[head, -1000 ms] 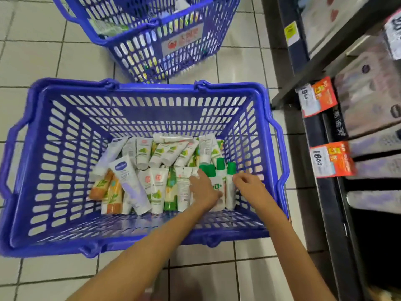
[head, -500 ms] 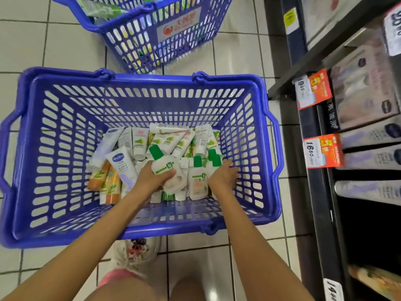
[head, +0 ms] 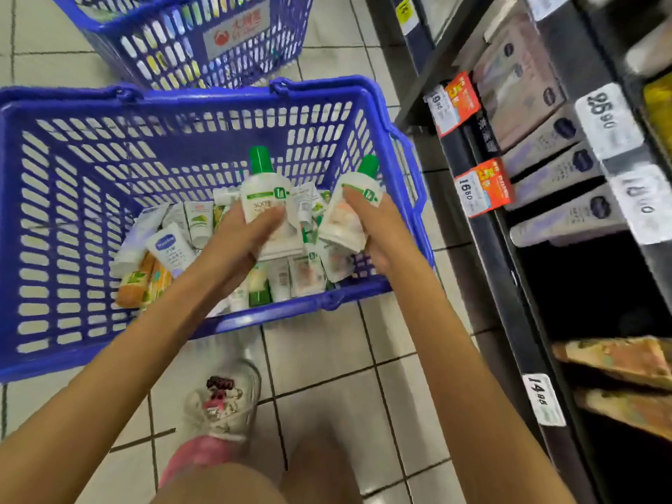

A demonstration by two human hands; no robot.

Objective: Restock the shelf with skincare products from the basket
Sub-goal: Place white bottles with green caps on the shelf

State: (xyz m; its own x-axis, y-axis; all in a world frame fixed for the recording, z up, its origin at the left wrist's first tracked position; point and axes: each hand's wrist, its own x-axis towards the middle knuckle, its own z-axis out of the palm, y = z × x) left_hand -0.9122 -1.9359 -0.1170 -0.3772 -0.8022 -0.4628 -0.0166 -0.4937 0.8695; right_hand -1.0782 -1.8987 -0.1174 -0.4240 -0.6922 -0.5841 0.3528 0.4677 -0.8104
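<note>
A blue plastic basket (head: 65,198) stands on the tiled floor with several skincare tubes (head: 171,245) lying on its bottom. My left hand (head: 240,241) grips a white bottle with a green cap (head: 263,191), lifted above the tubes. My right hand (head: 374,227) grips a second white green-capped bottle (head: 354,201) near the basket's right wall. The dark shelf (head: 509,271) rises at the right, with boxed products (head: 545,169) and price tags (head: 480,187) on its edges.
A second blue basket (head: 203,38) with goods stands behind the first. My shoe (head: 222,398) is on the floor tiles below the basket. A dark gap (head: 600,285) opens in the shelf under the boxed products. Orange-patterned packs (head: 625,361) lie on a lower shelf.
Both hands have risen from the tube pile, each with a green-capped bottle. The right hand, which was reaching among the bottles, now holds one. The view swung toward the shelf.
</note>
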